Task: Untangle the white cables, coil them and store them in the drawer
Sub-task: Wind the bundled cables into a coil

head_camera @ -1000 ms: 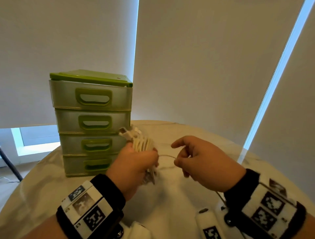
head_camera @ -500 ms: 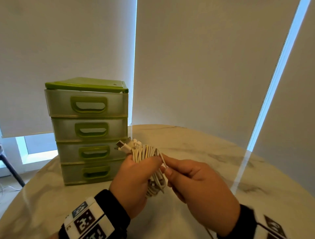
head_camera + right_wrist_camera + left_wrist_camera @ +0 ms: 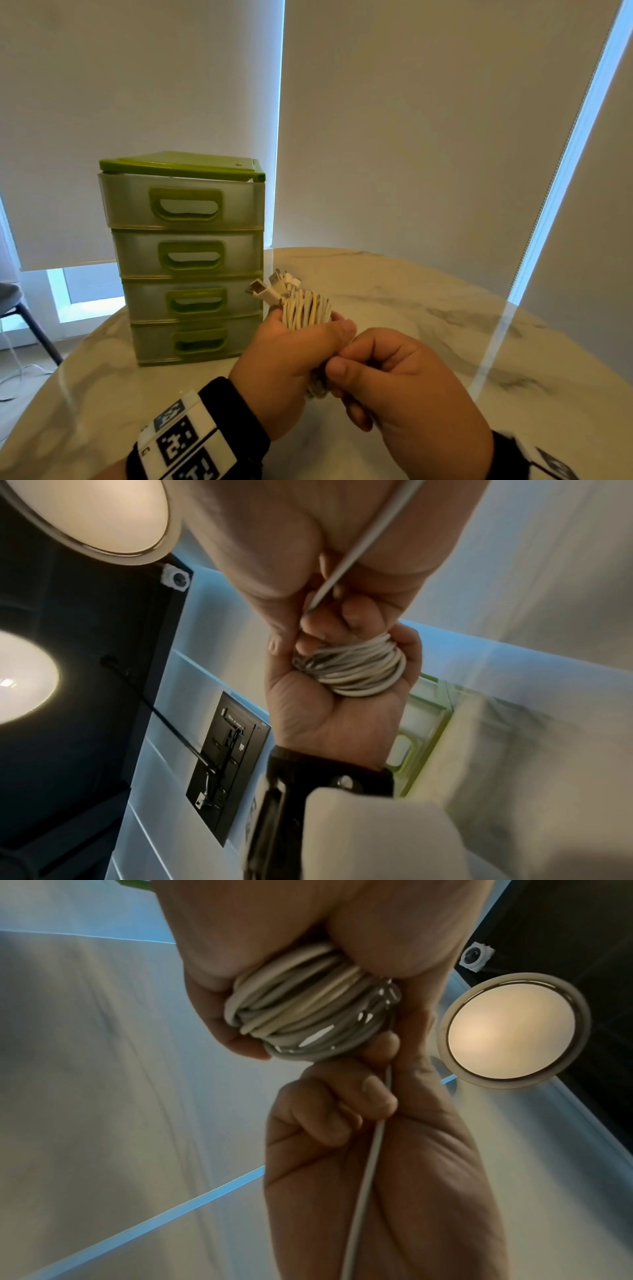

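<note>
- Our left hand (image 3: 287, 363) grips the coiled white cables (image 3: 306, 310) above the marble table (image 3: 428, 308).
- Our right hand (image 3: 404, 387) pinches the loose strand (image 3: 363, 1177).
- The green drawer unit (image 3: 186, 257), all drawers closed, stands just beyond on the left.
- Bare tabletop lies open rightward.

The middle of the cable coil (image 3: 306, 310) is hidden inside the left hand (image 3: 284, 363). The loose cable end (image 3: 363, 1185) runs off the left wrist view's edge at 6 o'clock. In the right wrist view, the drawer unit (image 3: 423, 739) at 4 o'clock is blurred.
</note>
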The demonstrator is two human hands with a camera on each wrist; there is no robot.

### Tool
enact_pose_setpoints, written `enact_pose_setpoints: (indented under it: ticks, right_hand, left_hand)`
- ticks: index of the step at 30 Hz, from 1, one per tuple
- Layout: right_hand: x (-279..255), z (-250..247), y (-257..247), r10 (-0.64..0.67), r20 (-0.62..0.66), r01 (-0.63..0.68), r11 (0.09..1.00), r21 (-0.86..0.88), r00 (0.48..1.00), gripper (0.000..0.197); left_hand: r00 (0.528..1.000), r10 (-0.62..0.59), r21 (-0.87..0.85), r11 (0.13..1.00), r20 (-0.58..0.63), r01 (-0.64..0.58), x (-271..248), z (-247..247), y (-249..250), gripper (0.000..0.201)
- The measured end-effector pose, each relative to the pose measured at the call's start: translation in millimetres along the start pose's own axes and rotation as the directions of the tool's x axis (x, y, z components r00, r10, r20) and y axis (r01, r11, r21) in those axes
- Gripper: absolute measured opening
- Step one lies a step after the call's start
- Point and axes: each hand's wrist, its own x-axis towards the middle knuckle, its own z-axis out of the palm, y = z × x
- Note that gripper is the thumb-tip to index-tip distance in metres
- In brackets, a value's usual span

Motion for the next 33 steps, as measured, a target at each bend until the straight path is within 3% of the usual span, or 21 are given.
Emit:
enact_pose_setpoints:
  ticks: [2, 5, 7, 9, 12, 15, 17, 18, 20, 22, 25, 27, 30, 33]
  right_hand:
    - [-2.0, 0.8, -1.5, 0.025, 0.05, -0.027, 0.999, 0.029, 0.998, 0.007]
    - [-4.4, -9.4, -13.4, 0.108, 0.193, -0.108, 0.994, -0.01, 0.975, 0.024]
    - [-7.3, -20.3, -26.4, 0.214, 0.339, -0.215, 0.976, -0.034, 0.916, 0.034]
    - [-10.1, -28.7, -35.7, 0.32, 0.399, -0.319, 0.945, -0.072, 0.859, 0.032]
    - [-13.8, -37.0, -39.6, 0.456, 0.363, -0.416, 0.89, -0.187, 0.812, 0.011]
    - [-9.0, -40.1, -42.7, 0.612, 0.256, -0.399, 0.724, -0.563, 0.748, 0.028]
    - [2.9, -36.9, -48.4, 0.601, 0.073, -0.295, 0.49, -0.82, 0.796, 0.035]
    - [10.2, -34.2, -50.9, 0.516, -0.012, -0.244, 0.384, -0.891, 0.856, 0.034]
    - [22.1, -24.6, -53.9, 0.282, -0.093, -0.177, 0.291, -0.94, 0.955, 0.046]
    - [26.6, -14.7, -52.6, 0.158, -0.095, -0.142, 0.322, -0.936, 0.983, 0.071]
    - [24.7, -6.7, -47.2, 0.102, -0.054, -0.085, 0.339, -0.937, 0.993, 0.083]
    - [20.4, -6.5, -43.6, 0.091, -0.047, -0.078, 0.381, -0.921, 0.995, 0.088]
    - [13.2, -13.0, -36.6, 0.099, -0.009, -0.053, 0.453, -0.89, 0.995, 0.075]
    - [11.4, -38.9, -37.2, 0.095, -0.062, -0.107, 0.611, -0.785, 0.994, 0.038]
  left_hand:
    - [0.999, 0.005, 0.026, 1.0, -0.047, -0.004, 1.6, -3.1, -1.1, 0.045]
    - [0.994, 0.051, 0.033, 0.998, -0.095, -0.048, 2.3, -4.8, 0.3, 0.045]
    - [0.987, 0.093, 0.055, 0.995, -0.134, -0.086, 0.6, -3.3, 1.4, 0.043]
    - [0.977, 0.129, 0.043, 0.991, -0.17, -0.123, -0.4, -4.2, 5.3, 0.041]
    - [0.961, 0.148, -0.07, 0.983, -0.232, -0.168, 4.7, -11.3, 13.3, 0.039]
    - [0.965, 0.159, -0.116, 0.976, -0.21, -0.186, 5.2, -12.2, 19.1, 0.029]
    - [0.985, 0.103, -0.118, 0.986, -0.14, -0.12, 0.9, -5.8, 17.3, 0.031]
    - [0.995, 0.052, -0.124, 0.99, -0.088, -0.062, -1.1, -3.2, 15.1, 0.033]
    - [0.998, -0.057, -0.128, 0.99, 0.032, 0.061, -4.5, -0.9, 13.0, 0.038]
    - [0.981, -0.134, -0.1, 0.984, 0.139, 0.148, -6.8, -3.3, 15.0, 0.047]
    - [0.958, -0.188, -0.019, 0.98, 0.217, 0.197, -6.0, -9.4, 17.4, 0.065]
    - [0.95, -0.203, 0.025, 0.979, 0.238, 0.203, -4.7, -11.5, 16.7, 0.056]
    - [0.972, -0.163, 0.105, 0.984, 0.171, 0.147, -2.4, -10.6, 13.8, 0.05]
    - [0.997, -0.057, 0.145, 0.988, 0.061, 0.047, 3.5, -12.5, 11.0, 0.059]
